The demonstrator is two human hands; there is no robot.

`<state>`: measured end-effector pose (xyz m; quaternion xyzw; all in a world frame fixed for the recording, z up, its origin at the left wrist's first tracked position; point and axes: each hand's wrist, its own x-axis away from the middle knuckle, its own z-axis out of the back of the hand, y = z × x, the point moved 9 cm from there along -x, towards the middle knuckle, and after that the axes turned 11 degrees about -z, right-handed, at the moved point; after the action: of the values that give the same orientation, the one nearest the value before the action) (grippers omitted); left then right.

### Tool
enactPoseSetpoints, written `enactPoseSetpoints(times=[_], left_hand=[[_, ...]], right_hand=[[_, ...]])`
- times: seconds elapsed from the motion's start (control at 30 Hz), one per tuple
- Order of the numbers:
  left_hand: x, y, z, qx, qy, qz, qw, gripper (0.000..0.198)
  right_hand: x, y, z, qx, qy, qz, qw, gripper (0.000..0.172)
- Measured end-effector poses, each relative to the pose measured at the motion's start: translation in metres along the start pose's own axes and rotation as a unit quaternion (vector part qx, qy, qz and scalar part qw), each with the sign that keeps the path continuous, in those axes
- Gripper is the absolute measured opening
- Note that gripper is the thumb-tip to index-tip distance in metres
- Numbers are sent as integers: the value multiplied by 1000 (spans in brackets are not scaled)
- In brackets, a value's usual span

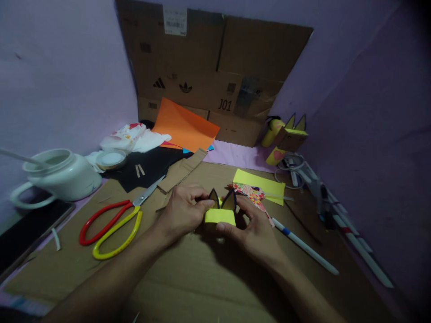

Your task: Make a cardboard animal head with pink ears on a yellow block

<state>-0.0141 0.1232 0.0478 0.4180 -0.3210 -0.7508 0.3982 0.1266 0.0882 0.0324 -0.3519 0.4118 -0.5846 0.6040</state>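
Between my two hands is a small yellow paper craft piece [220,217] with two pointed, dark-edged ears standing up from it. My left hand [188,207] pinches the left ear between thumb and fingers. On the other side, my right hand [251,222] grips the piece, its thumb at the lower front and its fingers behind the right ear. The underside of the piece is in shadow. Just beyond my right hand lie a floral-patterned paper piece [249,192], a yellow sheet [274,190] and a white pen [305,246].
Red-and-yellow-handled scissors [134,207] lie left of my hands. A white mug [63,175] stands near a dark phone-like slab [30,235]. Cardboard strips [183,170], black paper [148,163] and an orange sheet [186,125] lie behind. A similar eared craft [292,137] stands at the back right.
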Motion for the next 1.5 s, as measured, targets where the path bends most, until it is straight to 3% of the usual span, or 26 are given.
enactPoseSetpoints(times=[0.37,0.63,0.77,0.9,1.0,1.1,1.17,1.23,1.33,1.4,1.5], left_hand=[[1,-4,-2,0,-4,11,1000,17],[4,2,10,-17,-15,9,1000,17],[8,-8,38,28,54,24,998,42],[10,-18,56,91,127,44,987,46],[8,-14,63,85,147,51,984,44],[12,-7,79,-17,155,66,986,37],[24,-9,96,-124,141,82,979,35],[38,-18,105,-238,68,83,965,38],[63,-40,108,-401,-60,49,913,46],[75,-57,113,-449,-95,62,886,48],[79,-68,115,-471,-131,79,868,46]], right_hand=[[-2,7,2,-14,-11,-24,1000,41],[-5,25,32,-168,71,-66,981,23],[-5,26,21,-169,8,-65,984,41],[-2,20,-4,-90,-72,-49,992,73],[-1,13,-17,-50,-98,-32,993,63],[-2,13,-15,-89,-99,-58,989,53],[-3,14,-7,-143,-88,-74,983,55],[-3,16,2,-206,-75,-84,972,55],[-1,17,5,-319,-89,-100,938,52],[1,15,-1,-383,-121,-115,908,48],[5,14,-10,-438,-147,-134,877,43]])
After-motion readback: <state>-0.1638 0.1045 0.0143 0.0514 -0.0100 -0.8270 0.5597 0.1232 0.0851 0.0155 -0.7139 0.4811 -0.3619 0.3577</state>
